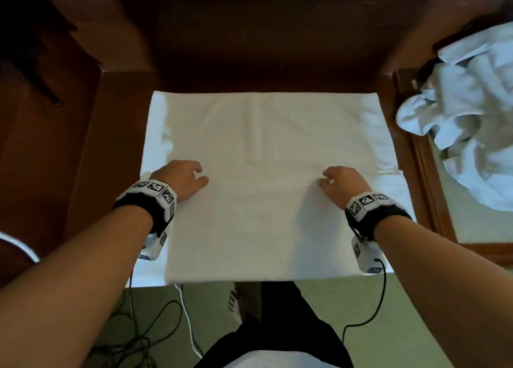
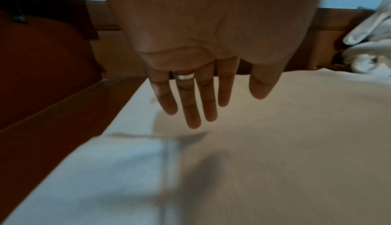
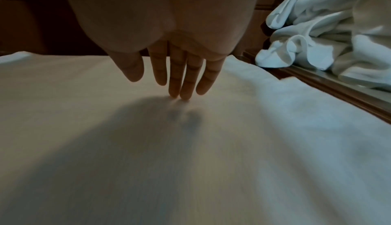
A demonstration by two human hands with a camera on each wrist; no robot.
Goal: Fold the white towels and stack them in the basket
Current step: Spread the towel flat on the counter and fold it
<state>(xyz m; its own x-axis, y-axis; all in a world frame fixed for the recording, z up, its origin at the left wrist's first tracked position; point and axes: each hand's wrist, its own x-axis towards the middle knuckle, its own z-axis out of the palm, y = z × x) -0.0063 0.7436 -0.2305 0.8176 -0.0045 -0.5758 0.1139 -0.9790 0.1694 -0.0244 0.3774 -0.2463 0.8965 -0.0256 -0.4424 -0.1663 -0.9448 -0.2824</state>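
Observation:
A white towel point(image 1: 266, 178) lies spread flat on the wooden table, folded over so a lower layer shows along its left and right edges. My left hand point(image 1: 184, 177) hovers palm down over the towel's left part, fingers point(image 2: 190, 111) straight, a ring on one. My right hand point(image 1: 342, 181) is palm down over the right part, and its fingertips point(image 3: 182, 94) touch the cloth. Neither hand holds anything. The towel point(image 2: 275, 145) fills the left wrist view, and the towel point(image 3: 148, 145) fills the right wrist view too. No basket is in view.
A heap of crumpled white towels point(image 1: 466, 112) lies on a glass-topped surface at the right. Dark wooden furniture point(image 1: 83, 117) borders the table at left and back. Cables point(image 1: 155, 326) trail on the green carpet by my feet.

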